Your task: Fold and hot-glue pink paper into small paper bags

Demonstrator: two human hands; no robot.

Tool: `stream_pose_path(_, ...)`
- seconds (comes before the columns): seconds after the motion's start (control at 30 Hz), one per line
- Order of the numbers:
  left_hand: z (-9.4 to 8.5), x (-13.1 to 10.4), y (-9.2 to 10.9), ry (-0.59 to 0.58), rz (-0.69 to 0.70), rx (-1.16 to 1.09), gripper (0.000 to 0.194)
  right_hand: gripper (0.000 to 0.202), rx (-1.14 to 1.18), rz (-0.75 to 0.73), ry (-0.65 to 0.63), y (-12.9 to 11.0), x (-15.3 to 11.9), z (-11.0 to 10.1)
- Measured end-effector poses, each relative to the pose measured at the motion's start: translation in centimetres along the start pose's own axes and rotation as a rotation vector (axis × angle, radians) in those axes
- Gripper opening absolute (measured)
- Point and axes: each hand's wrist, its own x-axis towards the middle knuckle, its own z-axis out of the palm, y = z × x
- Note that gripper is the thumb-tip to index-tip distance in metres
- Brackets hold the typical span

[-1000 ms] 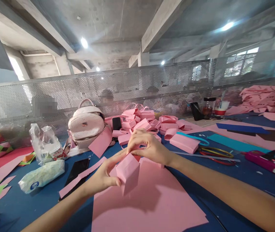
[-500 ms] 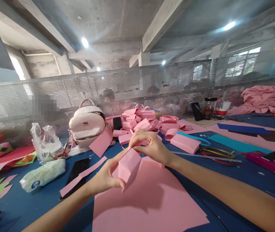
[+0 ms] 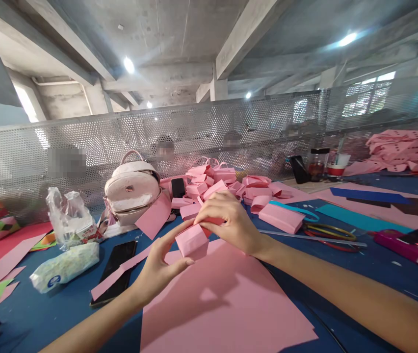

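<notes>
Between my two hands is a small folded pink paper box (image 3: 192, 241), its closed end turned toward me. My left hand (image 3: 161, 262) holds its left side, thumb below and fingers behind it. My right hand (image 3: 227, 218) pinches the box's upper right edge with bent fingers; the fingertips are partly hidden. Beneath the hands a large sheet of pink paper (image 3: 227, 314) lies on the blue table (image 3: 62, 318), with the hands' shadows on it.
Behind the hands is a heap of pink paper boxes (image 3: 231, 174), beside a pale backpack (image 3: 131, 189). A phone (image 3: 118, 272) and tissue pack (image 3: 65, 267) lie left. Scissors (image 3: 330, 233), a metal ruler (image 3: 312, 237) and a magenta tool (image 3: 407, 250) lie right.
The pink box has tilted so its end faces me more. My left hand has shifted slightly left, its thumb now higher; my right hand's fingers have moved slightly down.
</notes>
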Motion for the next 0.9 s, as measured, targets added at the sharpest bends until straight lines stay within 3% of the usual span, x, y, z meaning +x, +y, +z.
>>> stream_pose_path(0.2,0.0,0.2,0.8,0.158,0.161,0.177,0.043,0.009,-0.049,0.001,0.002,-0.2,-0.1,0.4)
stream_pose_path(0.37,-0.6,0.7,0.9,0.173,0.251,0.257,0.037,0.011,0.017,0.058,0.0,-0.5,-0.3,0.8)
stream_pose_path(0.47,-0.7,0.7,1.1,0.139,0.234,0.235,0.036,0.012,0.062,0.111,-0.015,-0.8,-0.2,0.8)
stream_pose_path(0.57,-0.6,0.8,1.4,0.087,0.149,0.133,0.036,0.012,0.153,0.281,-0.066,-0.9,-0.1,0.7)
stream_pose_path(0.73,-0.2,1.1,1.4,0.083,-0.093,-0.17,0.073,0.009,0.254,0.462,-0.14,0.1,0.0,0.8)
stream_pose_path(0.83,-0.1,1.1,0.9,0.032,-0.31,-0.293,0.068,0.01,0.256,0.511,-0.161,1.0,-0.1,1.0)
stream_pose_path(0.9,-0.1,1.1,0.6,0.011,-0.38,-0.301,0.061,0.009,0.246,0.541,-0.188,1.4,-0.2,1.1)
